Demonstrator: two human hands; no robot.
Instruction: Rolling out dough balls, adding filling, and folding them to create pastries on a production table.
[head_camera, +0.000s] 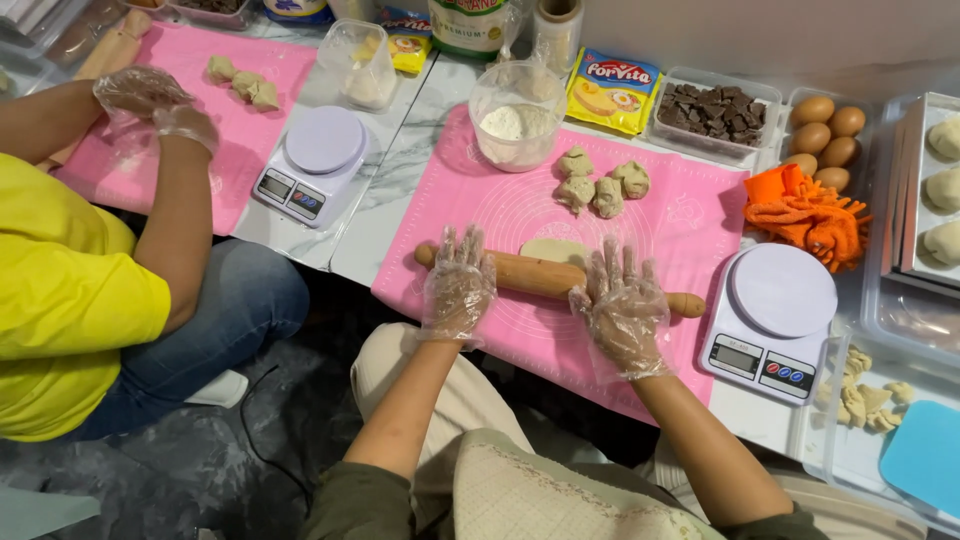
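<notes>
A: The rolling pin is laid across the pink mat, and a flat piece of dough is pinned just behind it.

B: The left hand and right hand, both in clear plastic gloves, are pressed flat on the pin, fingers spread; nothing is pinched.

A: The pin is judged stiff, solid wood, best pushed with the palms on the barrel. The dough looks soft and likely sticky.

B: Four dough lumps are kept beyond, near the flour tub. A scale is set to the right.
</notes>
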